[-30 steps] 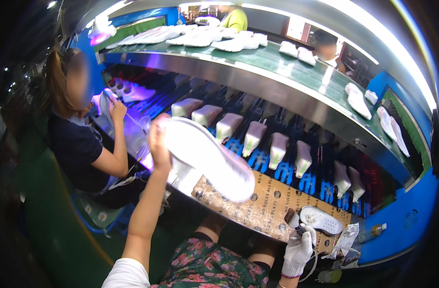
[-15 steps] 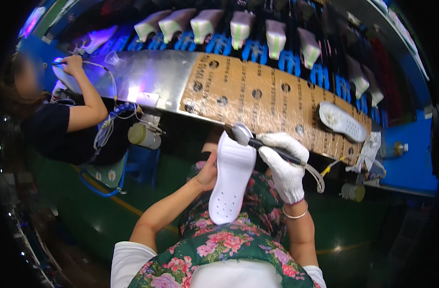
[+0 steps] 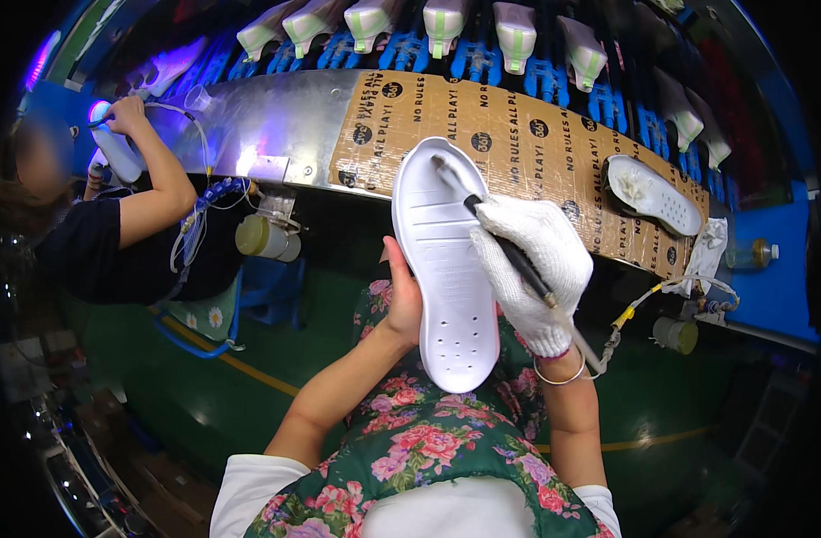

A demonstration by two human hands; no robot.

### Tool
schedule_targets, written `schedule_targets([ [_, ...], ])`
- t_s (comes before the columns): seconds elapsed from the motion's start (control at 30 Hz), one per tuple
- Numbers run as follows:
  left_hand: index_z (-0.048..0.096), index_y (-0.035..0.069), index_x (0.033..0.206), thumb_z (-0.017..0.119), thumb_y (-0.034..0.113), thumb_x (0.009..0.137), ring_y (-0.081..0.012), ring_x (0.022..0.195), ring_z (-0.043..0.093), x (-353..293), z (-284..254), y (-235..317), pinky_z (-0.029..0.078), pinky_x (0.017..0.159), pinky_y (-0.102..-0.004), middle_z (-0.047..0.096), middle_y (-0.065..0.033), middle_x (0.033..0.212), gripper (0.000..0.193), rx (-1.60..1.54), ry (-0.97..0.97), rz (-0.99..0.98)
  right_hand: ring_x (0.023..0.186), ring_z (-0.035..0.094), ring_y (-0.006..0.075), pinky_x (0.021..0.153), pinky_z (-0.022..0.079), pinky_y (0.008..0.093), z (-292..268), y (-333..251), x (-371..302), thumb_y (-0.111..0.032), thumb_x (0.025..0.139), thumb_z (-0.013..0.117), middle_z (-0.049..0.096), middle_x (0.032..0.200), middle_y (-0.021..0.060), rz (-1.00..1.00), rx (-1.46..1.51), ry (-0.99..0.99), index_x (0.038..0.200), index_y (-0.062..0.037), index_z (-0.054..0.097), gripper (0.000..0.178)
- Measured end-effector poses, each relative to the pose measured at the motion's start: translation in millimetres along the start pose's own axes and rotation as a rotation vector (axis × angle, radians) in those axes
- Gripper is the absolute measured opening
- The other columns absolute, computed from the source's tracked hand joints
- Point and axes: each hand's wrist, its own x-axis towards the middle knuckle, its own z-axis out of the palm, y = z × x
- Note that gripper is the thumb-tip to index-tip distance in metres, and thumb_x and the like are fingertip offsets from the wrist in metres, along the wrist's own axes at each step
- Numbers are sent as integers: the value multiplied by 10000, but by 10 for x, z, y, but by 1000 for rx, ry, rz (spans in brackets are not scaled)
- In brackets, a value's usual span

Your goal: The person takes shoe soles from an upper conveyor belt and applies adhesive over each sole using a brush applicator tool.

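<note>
A white shoe sole [image 3: 446, 269] stands lengthwise in front of me, its inner face toward me, with cross ridges higher up and small holes in the lower part. My bare left hand [image 3: 405, 300] grips its left edge, thumb up along the side and the other fingers hidden behind. In a white knitted glove, my right hand [image 3: 543, 260] is closed round a black-handled brush [image 3: 523, 266] with a pale hose at its back end. The bristles touch or hover just over the sole's inner face near its far end; I cannot tell which.
A cardboard-covered bench [image 3: 464, 117] runs across ahead. On its right lie another white sole [image 3: 654, 195] and a white cloth [image 3: 708, 247], near a bottle [image 3: 753, 254]. Shoe uppers [image 3: 446, 25] hang on blue holders behind. A co-worker's arm [image 3: 155, 179] is at left.
The sole has moved up and slightly right in the view, and shows more of its inner face. The brush has shifted from the sole's far rim onto the inner face.
</note>
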Motion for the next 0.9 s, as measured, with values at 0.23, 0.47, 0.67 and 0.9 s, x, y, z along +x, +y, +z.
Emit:
schedule_targets([
  [0.23, 239, 79, 1603, 117, 848, 921, -287, 1452, 402, 34, 124, -100, 314, 1216, -428, 382, -137, 1593, 1036, 618, 231, 18, 823, 706, 286, 726, 550, 353, 25, -82, -96, 72, 698, 781, 737, 975, 140, -198, -114, -52, 1044, -27, 750, 362],
  [0.47, 188, 131, 1621, 125, 853, 920, -302, 1473, 365, -17, -93, -74, 293, 1226, -460, 325, -123, 1625, 1008, 564, 210, 98, 874, 715, 302, 759, 562, 377, -38, -29, -164, -7, 728, 801, 735, 996, 137, -4, 47, 106, 1059, -39, 740, 338],
  [0.67, 274, 104, 1589, 119, 892, 877, -287, 1407, 454, 7, -352, 34, 357, 1187, -441, 430, -141, 1553, 1073, 309, 10, 126, 854, 718, 301, 769, 562, 390, 62, -98, -229, -13, 742, 789, 741, 994, 136, -144, 158, -135, 1013, -29, 744, 276],
  [0.9, 264, 114, 1593, 149, 915, 857, -304, 1395, 464, 79, -234, 165, 385, 1166, -466, 434, -140, 1548, 1094, 359, 93, 118, 883, 706, 311, 783, 545, 387, 59, -8, -222, -13, 719, 799, 738, 1014, 138, -200, 64, -97, 1062, -30, 736, 349],
])
